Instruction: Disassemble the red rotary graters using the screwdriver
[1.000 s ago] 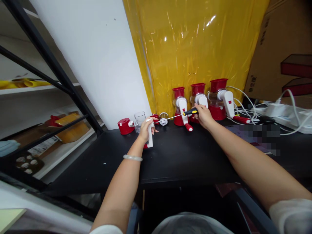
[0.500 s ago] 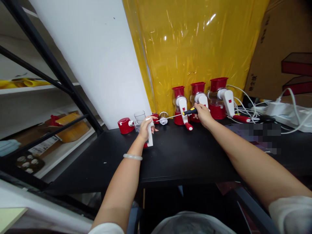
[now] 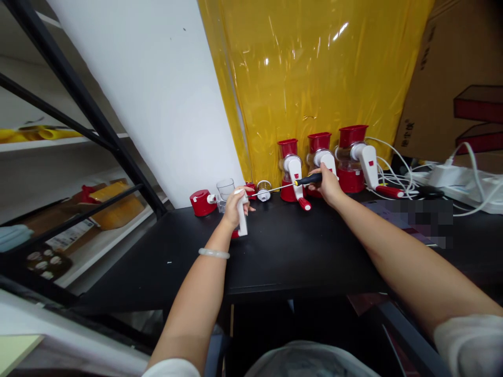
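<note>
My left hand [image 3: 233, 208] is closed around a white crank handle [image 3: 243, 220] with a red grip at its lower end. In my right hand [image 3: 327, 184] is a screwdriver [image 3: 308, 179] with a black and yellow handle. Its long shaft reaches left, and the tip meets the upper end of the crank handle; the exact contact is too small to make out. Behind my left hand stand a red base [image 3: 203, 202], a clear plastic housing [image 3: 225, 189] and a grater drum [image 3: 264, 190] lying at the back of the black table [image 3: 291, 251].
Three red and white rotary graters, among them the left one [image 3: 290, 167] and the right one [image 3: 351, 157], stand along the yellow-wrapped panel [image 3: 314, 68]. White cables and a power strip [image 3: 479, 188] lie at right. A black metal shelf frame [image 3: 98, 120] rises at left.
The fingers of my right hand have shifted on the screwdriver handle, and that hand sits slightly further right. My left hand and the crank handle look almost unmoved.
</note>
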Available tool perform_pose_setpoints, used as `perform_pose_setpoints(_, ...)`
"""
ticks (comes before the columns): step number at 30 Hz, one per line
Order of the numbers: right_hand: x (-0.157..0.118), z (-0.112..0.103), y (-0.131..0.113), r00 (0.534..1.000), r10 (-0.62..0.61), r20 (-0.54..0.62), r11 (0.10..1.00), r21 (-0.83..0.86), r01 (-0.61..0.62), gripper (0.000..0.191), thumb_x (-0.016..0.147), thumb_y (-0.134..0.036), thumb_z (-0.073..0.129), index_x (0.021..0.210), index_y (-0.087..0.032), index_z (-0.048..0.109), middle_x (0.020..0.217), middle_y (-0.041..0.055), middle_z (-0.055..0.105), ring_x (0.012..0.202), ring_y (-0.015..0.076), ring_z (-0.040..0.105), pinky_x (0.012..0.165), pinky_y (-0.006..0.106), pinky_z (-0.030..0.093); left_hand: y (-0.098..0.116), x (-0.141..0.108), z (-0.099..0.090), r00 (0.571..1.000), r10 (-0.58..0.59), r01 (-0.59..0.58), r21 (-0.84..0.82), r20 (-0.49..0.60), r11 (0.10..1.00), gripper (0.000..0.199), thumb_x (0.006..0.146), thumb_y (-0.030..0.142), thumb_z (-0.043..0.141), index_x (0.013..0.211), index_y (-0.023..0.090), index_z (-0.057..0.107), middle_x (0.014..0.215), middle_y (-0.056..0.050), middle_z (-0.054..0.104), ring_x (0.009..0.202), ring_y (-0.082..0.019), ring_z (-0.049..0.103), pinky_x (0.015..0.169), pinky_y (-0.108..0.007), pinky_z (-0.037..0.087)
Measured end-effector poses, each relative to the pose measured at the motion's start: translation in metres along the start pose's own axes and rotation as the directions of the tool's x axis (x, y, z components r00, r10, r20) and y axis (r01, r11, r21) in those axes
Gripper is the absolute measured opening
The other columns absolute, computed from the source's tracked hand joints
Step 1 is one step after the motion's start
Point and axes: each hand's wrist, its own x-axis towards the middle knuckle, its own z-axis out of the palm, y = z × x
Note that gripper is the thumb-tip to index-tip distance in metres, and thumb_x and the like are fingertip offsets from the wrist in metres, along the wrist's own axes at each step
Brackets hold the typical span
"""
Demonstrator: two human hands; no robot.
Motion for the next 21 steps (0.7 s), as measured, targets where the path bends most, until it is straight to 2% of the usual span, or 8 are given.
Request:
perform_pose_setpoints(2, 0.002, 0.000, 0.003, 0.999, -0.036, 0.007, 0.993, -0.112, 0.036, 0.029, 0.083, -0.047, 0.069, 0.074, -0.021, 0.061, 0.052, -0.0022, 0.050, 0.043, 0.0109, 0.044, 0.039, 0.021, 0.033, 0.001, 0.000, 0.000, 1.000, 0.006, -0.006, -0.015, -0.004, 1.000, 0.042, 0.077, 0.056, 0.066, 0.095, 0.018, 0.066, 0.042, 0.009, 0.047, 0.037, -0.009, 0.042, 0.049, -0.026, 0.051)
perform_pose_setpoints(3, 0.002, 0.000, 0.004, 0.999, -0.039, 0.013, 0.993, -0.109, 0.041, 0.025, 0.081, -0.043, 0.071, 0.074, -0.021, 0.061, 0.052, -0.0030, 0.050, 0.043, 0.0102, 0.043, 0.039, 0.021, 0.032, 0.001, 0.000, -0.001, 1.000, 0.007, -0.008, -0.020, -0.004, 1.000, 0.042, 0.077, 0.055, 0.066, 0.095, 0.018, 0.066, 0.042, 0.009, 0.047, 0.037, -0.009, 0.042, 0.048, -0.025, 0.051)
perform_pose_setpoints(6, -0.001, 0.001, 0.002, 0.999, 0.022, 0.035, 0.996, 0.084, -0.025, 0.013, 0.074, -0.029, 0.070, 0.077, -0.022, 0.060, 0.063, -0.0032, 0.056, 0.052, 0.0105, 0.051, 0.047, 0.022, 0.044, 0.001, 0.000, 0.000, 1.000, 0.009, -0.009, -0.019, -0.006, 1.000, 0.041, 0.076, 0.055, 0.066, 0.095, 0.018, 0.066, 0.042, 0.009, 0.047, 0.037, -0.009, 0.042, 0.049, -0.025, 0.051)
perform_pose_setpoints(9, -0.003, 0.000, 0.000, 0.994, 0.060, 0.090, 0.967, 0.240, -0.081, 0.012, 0.070, -0.027, 0.067, 0.079, -0.023, 0.060, 0.074, -0.0027, 0.060, 0.065, 0.0131, 0.061, 0.058, 0.028, 0.056, 0.001, 0.000, 0.000, 1.000, 0.002, -0.002, -0.011, 0.000, 1.000, 0.042, 0.077, 0.056, 0.066, 0.095, 0.018, 0.065, 0.042, 0.009, 0.047, 0.037, -0.010, 0.043, 0.050, -0.026, 0.051)
perform_pose_setpoints(12, 0.000, -0.002, 0.003, 0.999, 0.015, 0.049, 0.993, 0.118, -0.020, 0.023, 0.078, -0.042, 0.070, 0.075, -0.023, 0.058, 0.069, -0.0019, 0.060, 0.059, 0.0141, 0.059, 0.051, 0.027, 0.052, 0.001, 0.000, 0.000, 1.000, 0.003, -0.003, -0.015, -0.003, 1.000, 0.042, 0.076, 0.056, 0.065, 0.095, 0.018, 0.065, 0.042, 0.009, 0.047, 0.037, -0.010, 0.042, 0.049, -0.026, 0.050)
perform_pose_setpoints(15, 0.002, -0.003, 0.009, 0.999, -0.030, 0.035, 0.993, -0.109, 0.034, 0.039, 0.081, -0.058, 0.072, 0.071, -0.023, 0.057, 0.049, -0.0039, 0.048, 0.041, 0.0114, 0.044, 0.039, 0.023, 0.037, 0.003, 0.000, -0.001, 1.000, 0.009, -0.009, -0.020, -0.018, 1.000, 0.043, 0.075, 0.056, 0.065, 0.096, 0.018, 0.065, 0.042, 0.009, 0.047, 0.037, -0.009, 0.041, 0.048, -0.025, 0.049)
perform_pose_setpoints(18, 0.001, -0.001, 0.009, 0.998, -0.012, 0.068, 0.998, -0.060, 0.017, 0.029, 0.079, -0.044, 0.076, 0.072, -0.023, 0.058, 0.049, -0.0052, 0.049, 0.041, 0.0089, 0.041, 0.042, 0.022, 0.038, 0.004, 0.001, -0.002, 1.000, 0.013, -0.013, -0.023, -0.023, 1.000, 0.044, 0.075, 0.057, 0.065, 0.095, 0.019, 0.066, 0.042, 0.009, 0.046, 0.037, -0.009, 0.041, 0.048, -0.026, 0.049)
perform_pose_setpoints(21, -0.004, 0.002, 0.006, 0.992, 0.062, 0.109, 0.986, 0.150, -0.078, 0.013, 0.072, -0.024, 0.071, 0.078, -0.022, 0.060, 0.063, -0.0044, 0.059, 0.052, 0.0092, 0.053, 0.054, 0.023, 0.051, 0.004, 0.001, -0.002, 1.000, 0.009, -0.010, -0.027, -0.020, 1.000, 0.044, 0.075, 0.058, 0.065, 0.095, 0.019, 0.065, 0.042, 0.009, 0.047, 0.037, -0.009, 0.042, 0.049, -0.026, 0.050)
